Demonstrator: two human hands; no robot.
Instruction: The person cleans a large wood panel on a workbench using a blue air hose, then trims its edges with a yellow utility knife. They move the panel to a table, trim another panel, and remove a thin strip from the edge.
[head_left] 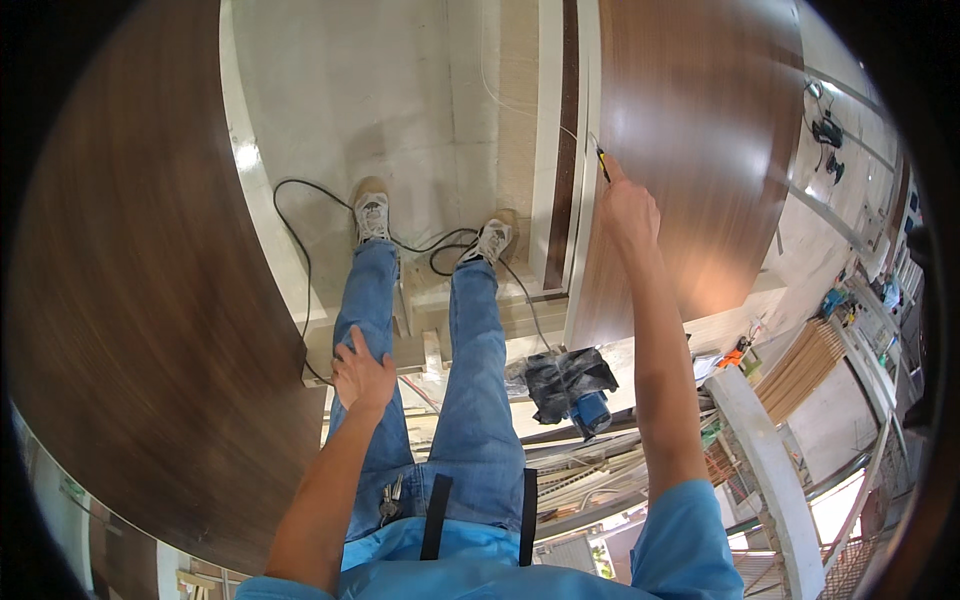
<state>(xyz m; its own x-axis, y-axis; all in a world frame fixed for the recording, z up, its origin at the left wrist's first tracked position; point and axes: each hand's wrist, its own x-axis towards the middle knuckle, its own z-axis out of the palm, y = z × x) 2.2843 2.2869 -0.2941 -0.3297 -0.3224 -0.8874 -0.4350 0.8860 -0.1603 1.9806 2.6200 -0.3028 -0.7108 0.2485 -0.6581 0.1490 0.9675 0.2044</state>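
Observation:
My right hand [631, 210] reaches forward and grips a yellow-and-black utility knife [603, 164]. Its blade tip is at the pale left edge of a brown wood-grain panel [705, 130]. A thin pale strand [508, 104] curls away to the left from near the blade. My left hand [362, 376] lies with its fingers apart on the leg of my blue jeans [372, 315], near the knee, holding nothing.
Another large brown panel [130, 250] stands on the left. A black cable [290, 225] winds around my shoes. Behind my legs is a blue tool wrapped in black plastic [575, 388], near stacked wood strips [600, 470]. Power tools [828, 130] lie at the far right.

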